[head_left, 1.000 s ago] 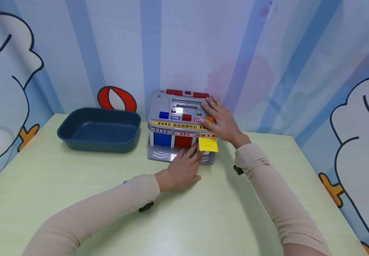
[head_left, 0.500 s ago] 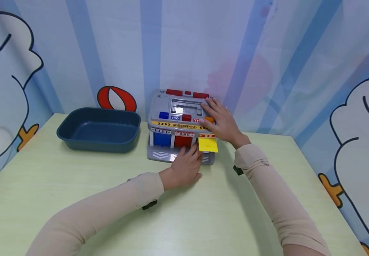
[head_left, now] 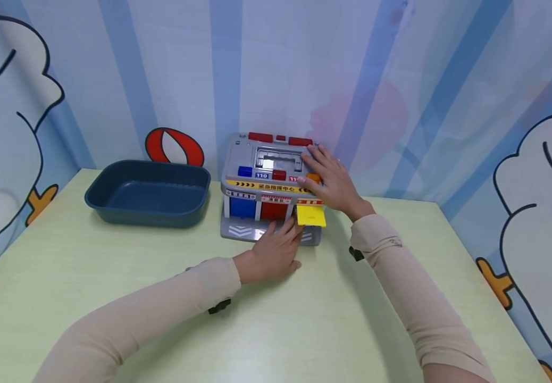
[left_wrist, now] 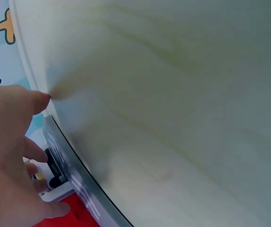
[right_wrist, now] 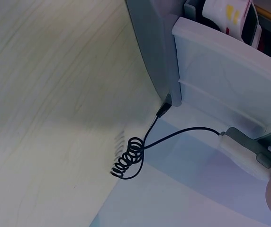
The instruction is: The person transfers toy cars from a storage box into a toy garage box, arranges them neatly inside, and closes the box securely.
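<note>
A grey toy garage (head_left: 240, 154) stands at the back middle of the table. Its blue door (head_left: 242, 208) and red door (head_left: 273, 211) hang down, while the yellow door (head_left: 311, 216) is swung up. My left hand (head_left: 273, 254) reaches to the bay under the yellow door, fingers extended and partly hidden by it. In the right wrist view a white toy car (right_wrist: 228, 12) sits inside that bay; the left wrist view shows my left fingertips right at its dark wheels. Spread over the roof's right end, my right hand (head_left: 335, 183) rests flat.
A dark blue basin (head_left: 147, 219) stands left of the garage. On the garage's right side, a coiled black cord (right_wrist: 134, 150) runs to a small grey-and-white handset (right_wrist: 244, 153). A printed curtain (head_left: 276, 64) hangs behind the table (head_left: 161, 266).
My left hand has shifted slightly right, then back left, staying at the bay. My right hand and the garage keep their places.
</note>
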Tool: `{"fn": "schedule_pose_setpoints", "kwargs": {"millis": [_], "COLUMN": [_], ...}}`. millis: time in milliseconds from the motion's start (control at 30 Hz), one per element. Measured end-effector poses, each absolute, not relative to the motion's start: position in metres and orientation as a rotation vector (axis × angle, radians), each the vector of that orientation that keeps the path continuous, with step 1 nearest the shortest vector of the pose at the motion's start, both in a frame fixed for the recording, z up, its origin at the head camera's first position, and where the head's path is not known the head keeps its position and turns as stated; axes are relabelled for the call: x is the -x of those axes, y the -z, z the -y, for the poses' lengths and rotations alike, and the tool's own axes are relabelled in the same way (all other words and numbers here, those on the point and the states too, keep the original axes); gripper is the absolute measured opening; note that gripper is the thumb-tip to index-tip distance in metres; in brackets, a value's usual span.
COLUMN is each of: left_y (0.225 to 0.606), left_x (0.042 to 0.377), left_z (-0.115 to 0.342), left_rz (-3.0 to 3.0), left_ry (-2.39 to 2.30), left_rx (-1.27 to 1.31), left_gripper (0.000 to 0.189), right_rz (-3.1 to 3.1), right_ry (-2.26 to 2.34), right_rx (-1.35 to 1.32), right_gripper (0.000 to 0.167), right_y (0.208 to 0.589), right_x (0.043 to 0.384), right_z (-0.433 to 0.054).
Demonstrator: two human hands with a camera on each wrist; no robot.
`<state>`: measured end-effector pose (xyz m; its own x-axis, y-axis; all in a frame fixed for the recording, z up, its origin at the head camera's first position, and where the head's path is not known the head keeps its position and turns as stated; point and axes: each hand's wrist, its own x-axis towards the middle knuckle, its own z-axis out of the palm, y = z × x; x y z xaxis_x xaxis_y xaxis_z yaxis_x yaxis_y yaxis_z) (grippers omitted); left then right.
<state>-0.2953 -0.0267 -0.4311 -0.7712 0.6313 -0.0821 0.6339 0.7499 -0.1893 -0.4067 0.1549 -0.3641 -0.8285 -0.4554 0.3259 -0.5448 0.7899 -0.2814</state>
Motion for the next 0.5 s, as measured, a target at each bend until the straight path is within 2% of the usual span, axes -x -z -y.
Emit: {"fn": "schedule_pose_setpoints", "kwargs": {"millis": [500], "left_y": [0.4325], "left_x": [0.295], "left_z": [0.0314], "left_rz": [-2.863], "left_ry": [0.165], "left_rx": [-1.011], "left_gripper": [0.079], "right_rz": [2.749], "right_ry": [-0.548], "right_rx": [-0.773], "right_gripper": [0.077], "right_y": [0.3639], "right_x": [0.407], "right_z": [-0.1554]}}
